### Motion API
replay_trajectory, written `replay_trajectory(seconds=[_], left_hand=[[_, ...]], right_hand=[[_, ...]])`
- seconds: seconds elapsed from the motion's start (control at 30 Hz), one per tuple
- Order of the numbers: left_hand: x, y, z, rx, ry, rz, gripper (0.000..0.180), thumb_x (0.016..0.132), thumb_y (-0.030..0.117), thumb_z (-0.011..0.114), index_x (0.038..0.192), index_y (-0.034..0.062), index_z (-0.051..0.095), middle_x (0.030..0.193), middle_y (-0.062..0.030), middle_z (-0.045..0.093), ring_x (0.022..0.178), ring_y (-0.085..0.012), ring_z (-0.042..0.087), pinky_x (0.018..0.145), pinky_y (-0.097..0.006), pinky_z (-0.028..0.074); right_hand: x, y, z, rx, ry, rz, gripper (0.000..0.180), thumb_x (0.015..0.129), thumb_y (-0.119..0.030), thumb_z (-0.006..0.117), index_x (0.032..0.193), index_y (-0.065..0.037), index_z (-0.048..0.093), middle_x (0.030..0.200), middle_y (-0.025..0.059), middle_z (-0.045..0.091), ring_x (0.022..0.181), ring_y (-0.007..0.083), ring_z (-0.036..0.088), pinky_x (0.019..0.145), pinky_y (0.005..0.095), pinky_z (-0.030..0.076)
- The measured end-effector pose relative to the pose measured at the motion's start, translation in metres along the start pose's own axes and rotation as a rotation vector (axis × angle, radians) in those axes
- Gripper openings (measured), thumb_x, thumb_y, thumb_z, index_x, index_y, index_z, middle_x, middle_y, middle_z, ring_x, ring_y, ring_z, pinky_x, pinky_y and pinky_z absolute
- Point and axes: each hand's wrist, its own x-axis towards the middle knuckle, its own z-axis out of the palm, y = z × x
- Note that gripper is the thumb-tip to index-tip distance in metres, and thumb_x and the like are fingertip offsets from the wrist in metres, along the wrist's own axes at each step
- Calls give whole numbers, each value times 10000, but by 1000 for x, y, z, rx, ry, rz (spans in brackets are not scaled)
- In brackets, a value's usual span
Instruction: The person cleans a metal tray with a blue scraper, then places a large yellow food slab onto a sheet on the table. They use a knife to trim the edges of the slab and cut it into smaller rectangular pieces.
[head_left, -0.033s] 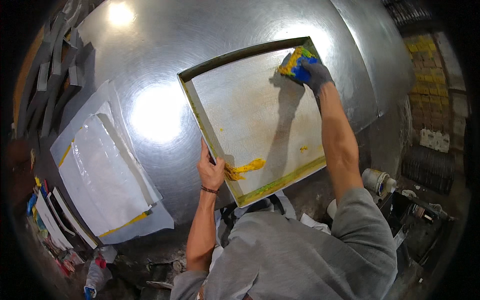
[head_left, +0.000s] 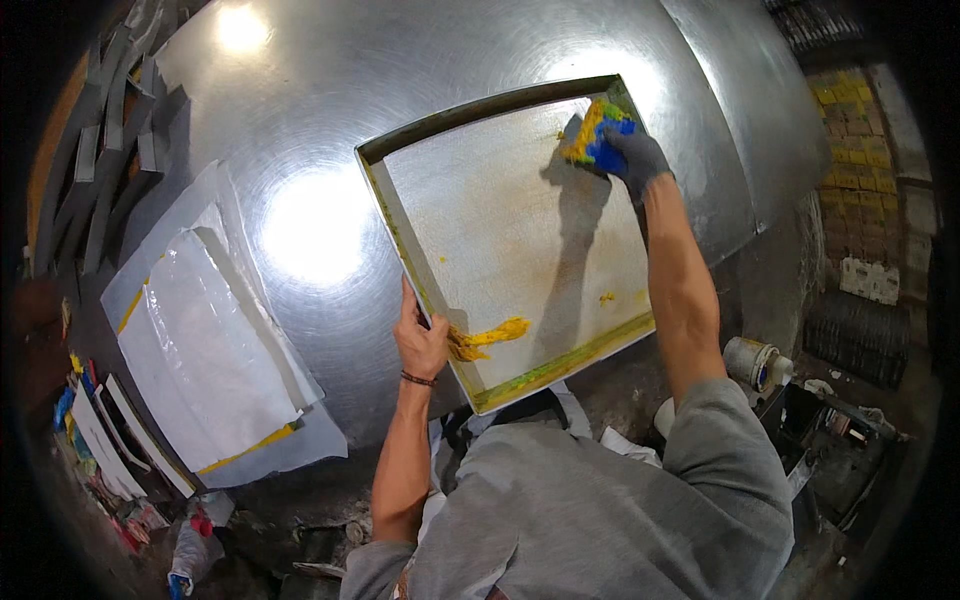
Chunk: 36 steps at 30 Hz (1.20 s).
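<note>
A shallow square tray-like frame [head_left: 511, 395] with raised walls and a whitish inner surface sits tilted on the metal table. My bare left hand [head_left: 424, 343] grips its left wall near the near corner, thumb toward the inside. Beside that thumb, a thick streak of yellow paste [head_left: 497, 333] lies on the surface. My right hand [head_left: 640, 160], in a dark grey glove, is closed on a blue block [head_left: 607, 147] at the far right corner inside the frame. Yellow and green paste coats the block's left face. I cannot tell whether its underside touches the surface.
White plastic-like sheets [head_left: 215, 350] lie on the table's left side. Grey metal strips [head_left: 100, 150] are piled at the far left. A white paint-stained tub [head_left: 750, 362] stands to the right of my right arm, with yellow blocks [head_left: 855, 150] stacked beyond.
My right hand and the blue block have shifted slightly right and a little nearer. My left hand and the frame stay almost where they were.
</note>
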Motion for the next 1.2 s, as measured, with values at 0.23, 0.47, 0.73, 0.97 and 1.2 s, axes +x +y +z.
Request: replay_trajectory(seconds=[0.23,0.47,0.73,0.97,1.2], left_hand=[[3,1,-2,42,-5,36,755,844,-32,486,1568,-2,274,1262,-156,662,1055,-170,650,921,-297,505],[3,0,-2,107,11,39,769,830,-36,492,1569,8,282,1255,-149,666,1042,-175,656,916,-297,511],[2,-11,-2,113,31,101,771,829,-41,499,1569,21,290,1317,-169,631,1104,-202,641,943,-313,505],[3,-6,1,146,54,59,775,839,-21,526,1573,35,285,1264,-162,660,1030,-190,658,887,-309,523],[2,-9,-3,239,106,7,747,871,66,602,1564,50,324,824,-33,598,723,-117,551,671,-283,486]], right_hand=[[-47,21,-43,-813,-207,0,531,893,-181,746,1332,53,558,1113,129,687,943,210,666,856,355,560],[6,-41,-17,-1319,55,-122,412,910,-206,670,1286,-44,619,1097,158,711,870,230,707,807,375,589],[8,-5,33,-1592,-254,-367,406,847,-303,712,1147,-31,673,1030,179,722,940,323,706,874,425,544],[-176,101,83,-1432,-802,-379,300,908,-311,586,1044,-77,715,1044,215,714,1005,383,692,903,462,525],[-155,57,-16,-1133,-455,-202,332,861,-253,688,1060,11,669,976,192,709,847,280,712,774,414,567]])
